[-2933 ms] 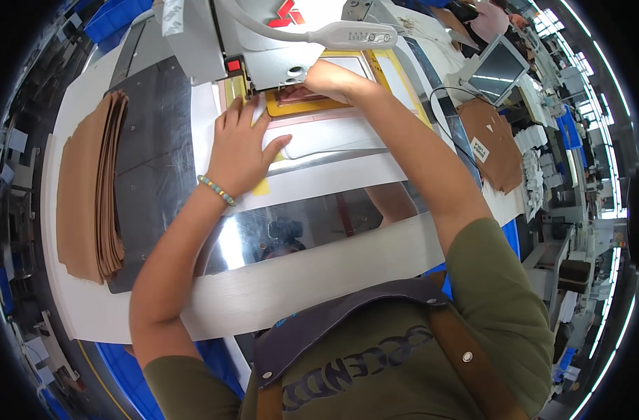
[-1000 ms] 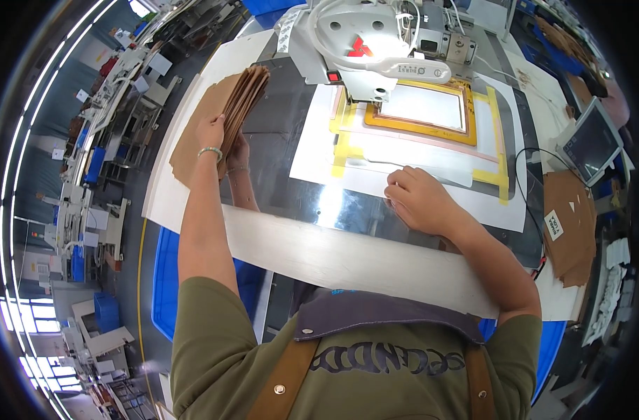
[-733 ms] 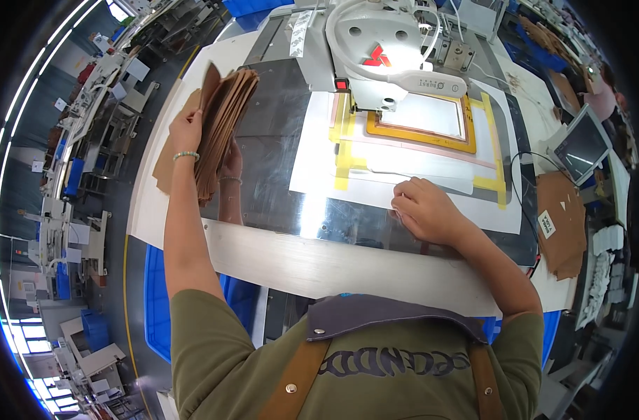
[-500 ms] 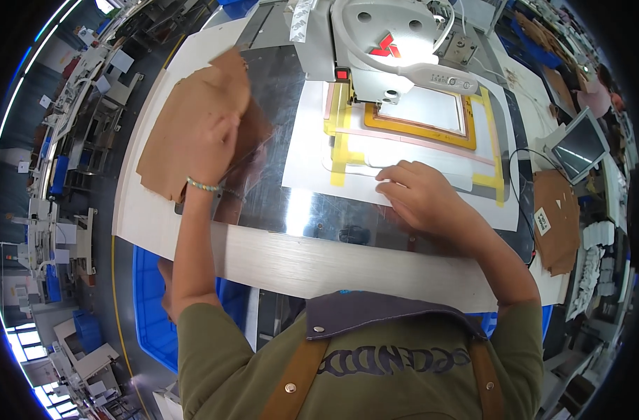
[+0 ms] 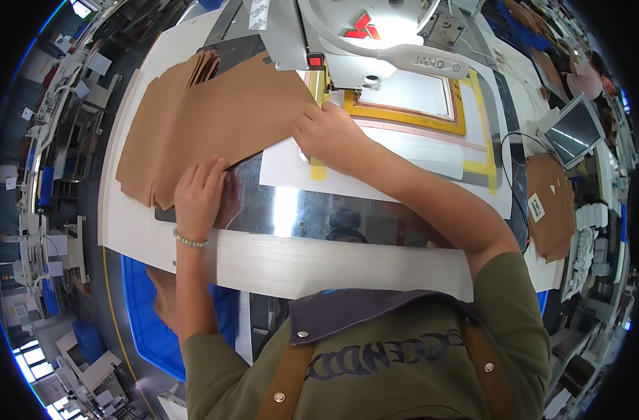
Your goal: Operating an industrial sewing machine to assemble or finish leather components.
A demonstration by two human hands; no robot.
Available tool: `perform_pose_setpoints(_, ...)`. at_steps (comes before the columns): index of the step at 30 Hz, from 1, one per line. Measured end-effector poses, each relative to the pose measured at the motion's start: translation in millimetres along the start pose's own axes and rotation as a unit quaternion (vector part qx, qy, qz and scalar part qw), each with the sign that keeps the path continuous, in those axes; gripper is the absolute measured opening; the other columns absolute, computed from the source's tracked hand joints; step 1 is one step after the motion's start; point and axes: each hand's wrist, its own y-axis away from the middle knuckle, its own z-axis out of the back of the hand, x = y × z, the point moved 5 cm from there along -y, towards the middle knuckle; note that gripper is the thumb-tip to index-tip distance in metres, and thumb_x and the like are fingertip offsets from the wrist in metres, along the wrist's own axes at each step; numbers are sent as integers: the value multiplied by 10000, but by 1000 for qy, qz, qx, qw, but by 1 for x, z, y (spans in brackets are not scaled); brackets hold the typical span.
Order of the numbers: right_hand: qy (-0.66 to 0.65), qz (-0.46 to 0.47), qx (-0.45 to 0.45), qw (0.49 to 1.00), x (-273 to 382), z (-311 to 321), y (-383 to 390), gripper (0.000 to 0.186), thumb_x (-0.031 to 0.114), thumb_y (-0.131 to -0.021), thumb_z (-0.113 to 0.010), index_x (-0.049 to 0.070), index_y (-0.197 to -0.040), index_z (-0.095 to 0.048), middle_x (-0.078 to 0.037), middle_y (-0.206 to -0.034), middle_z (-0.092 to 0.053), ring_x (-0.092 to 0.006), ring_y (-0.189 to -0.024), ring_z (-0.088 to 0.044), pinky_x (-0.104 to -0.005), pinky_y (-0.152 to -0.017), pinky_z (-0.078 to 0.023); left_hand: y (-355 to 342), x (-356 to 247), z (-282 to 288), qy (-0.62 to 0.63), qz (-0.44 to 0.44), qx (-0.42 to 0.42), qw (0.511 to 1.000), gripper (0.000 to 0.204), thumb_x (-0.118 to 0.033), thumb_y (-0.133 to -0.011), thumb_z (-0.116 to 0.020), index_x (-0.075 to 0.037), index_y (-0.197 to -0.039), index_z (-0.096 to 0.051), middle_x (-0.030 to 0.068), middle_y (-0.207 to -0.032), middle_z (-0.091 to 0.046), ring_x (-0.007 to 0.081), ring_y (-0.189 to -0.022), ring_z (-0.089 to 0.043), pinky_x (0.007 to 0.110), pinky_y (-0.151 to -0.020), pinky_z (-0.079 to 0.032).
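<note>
A large brown cut piece point(image 5: 253, 105), like fabric or thin leather, slants from the stack of brown pieces point(image 5: 146, 143) on the left toward the sewing machine. My right hand point(image 5: 330, 136) reaches across and pinches its right edge, near the yellow-taped template. My left hand point(image 5: 199, 192) is at the piece's lower edge, fingers close together over it; its thumb's grip is partly hidden. The template's yellow frame point(image 5: 403, 122) lies under the machine head point(image 5: 358, 59), right of my right hand, on a white sheet point(image 5: 491, 199).
A shiny metal plate point(image 5: 284, 220) covers the worktable point(image 5: 333, 266). At the right are a small screen point(image 5: 575, 133), a cable and more brown pieces point(image 5: 550, 210). A blue bin point(image 5: 148, 329) stands below the table's left front. Other workstations line both sides.
My right hand has moved left and taken hold of the brown piece's edge. The piece is now spread out toward the right, and my left hand has come down nearer the table's front.
</note>
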Motion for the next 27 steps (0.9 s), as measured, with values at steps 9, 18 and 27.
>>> perform_pose_setpoints(9,25,-11,-17,999,-12,11,22,131,130,-769,-779,109,-863,-690,-17,-866,-665,-194,-920,-651,-324,-727,-490,68,48,17,-98,101,51,989,256,5,-895,-730,-25,-1147,-766,90,-1120,-757,297,-994,-721,403,-879,-596)
perform_pose_setpoints(18,58,-37,-49,996,-42,31,73,74,125,-763,-768,116,-767,-694,-11,-761,-624,-190,-820,-616,-319,-697,-473,5,39,-14,-55,14,62,996,319,29,-874,-698,-8,-1183,-765,92,-1118,-749,285,-1020,-711,391,-875,-593)
perform_pose_setpoints(27,69,-56,20,996,-90,75,157,80,75,-755,-732,107,-722,-667,-19,-892,-626,-179,-925,-613,-304,-724,-491,-84,-18,-60,30,-138,27,990,410,-1,-837,-709,-6,-1244,-753,84,-1109,-714,256,-950,-676,375,-831,-574)
